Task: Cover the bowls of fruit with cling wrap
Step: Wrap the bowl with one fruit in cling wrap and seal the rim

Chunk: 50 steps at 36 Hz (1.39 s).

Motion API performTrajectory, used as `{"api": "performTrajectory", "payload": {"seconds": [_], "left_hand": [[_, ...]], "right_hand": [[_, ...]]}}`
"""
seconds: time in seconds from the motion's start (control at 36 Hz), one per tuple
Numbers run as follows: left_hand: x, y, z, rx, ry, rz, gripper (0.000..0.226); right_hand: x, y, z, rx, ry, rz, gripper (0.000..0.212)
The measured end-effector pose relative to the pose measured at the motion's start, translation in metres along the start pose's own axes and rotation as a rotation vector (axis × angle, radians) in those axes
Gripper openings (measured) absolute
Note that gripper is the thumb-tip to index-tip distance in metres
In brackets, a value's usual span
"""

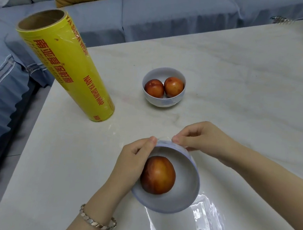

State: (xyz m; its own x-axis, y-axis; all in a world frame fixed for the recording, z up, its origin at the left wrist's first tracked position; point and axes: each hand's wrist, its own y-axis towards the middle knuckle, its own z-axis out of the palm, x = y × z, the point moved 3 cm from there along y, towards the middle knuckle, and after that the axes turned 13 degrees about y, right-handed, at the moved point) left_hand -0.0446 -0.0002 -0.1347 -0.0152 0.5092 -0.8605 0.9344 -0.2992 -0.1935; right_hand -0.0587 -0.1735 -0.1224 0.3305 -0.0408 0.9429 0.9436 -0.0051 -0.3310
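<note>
Your left grip [134, 161] and right grip [200, 137] each pinch the cling wrap [164, 138] between thumb and fingertips, close together at the far rim of the near bowl [176, 203]. This bowl sits at the near edge of the counter [223, 75], appears tilted toward you, and holds one fruit [158, 175]. Glossy wrap lies on the counter beside and below the bowl on the right; how much of the mouth it covers cannot be determined. The step in hand appears to be drawing the sheet taut and sealing it at the rim. Next, press the wrap down around the outer wall and set the bowl level. The far bowl [162, 101], holding two fruits, is uncovered. The roll [67, 65] stands upright to its left, within reach for a second sheet.
</note>
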Motion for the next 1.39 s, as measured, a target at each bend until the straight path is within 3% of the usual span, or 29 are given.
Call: {"api": "performTrajectory", "payload": {"seconds": [0.14,0.42,0.47,0.64,0.75,0.83,0.89,0.94,1.0,1.14,1.28,1.39], "left_hand": [[0.003,-0.001,0.003,-0.051,0.009,-0.004,0.028],[0.008,0.000,0.004,-0.038,0.003,0.016,0.021],[0.008,0.000,0.003,-0.035,0.001,0.019,0.019],[0.010,-0.001,0.005,-0.031,0.008,0.034,0.023],[0.008,-0.001,0.005,-0.002,0.010,0.089,0.032],[0.006,-0.001,0.006,0.004,0.025,0.096,0.018],[0.005,0.000,0.007,0.008,0.022,0.103,0.015],[0.004,0.000,0.008,0.012,0.026,0.119,0.016],[0.003,-0.001,0.007,0.018,0.015,0.126,0.013],[0.003,0.002,0.007,0.031,0.086,0.142,0.012],[0.002,0.004,0.007,0.038,0.110,0.143,0.013],[0.001,0.003,0.006,0.040,0.121,0.146,0.013]], "right_hand": [[0.002,-0.002,0.001,-0.037,-0.090,-0.061,0.007],[0.017,-0.006,0.010,0.067,-0.553,-0.116,0.020],[0.020,-0.005,0.010,0.053,-0.541,-0.127,0.022],[0.017,0.004,0.002,0.102,-0.336,0.053,0.034],[0.013,0.008,-0.005,0.214,-0.189,0.283,0.039],[0.014,0.010,-0.008,0.297,-0.202,0.422,0.053],[0.017,0.010,-0.009,0.338,-0.210,0.462,0.046],[0.018,0.009,-0.011,0.385,-0.187,0.465,0.029],[0.016,0.009,-0.014,0.413,-0.133,0.416,0.026],[-0.005,0.013,-0.015,0.245,0.343,0.246,0.016],[-0.024,0.013,0.003,0.123,0.877,0.222,0.034],[-0.025,0.009,0.012,0.125,1.007,0.166,0.045]]}}
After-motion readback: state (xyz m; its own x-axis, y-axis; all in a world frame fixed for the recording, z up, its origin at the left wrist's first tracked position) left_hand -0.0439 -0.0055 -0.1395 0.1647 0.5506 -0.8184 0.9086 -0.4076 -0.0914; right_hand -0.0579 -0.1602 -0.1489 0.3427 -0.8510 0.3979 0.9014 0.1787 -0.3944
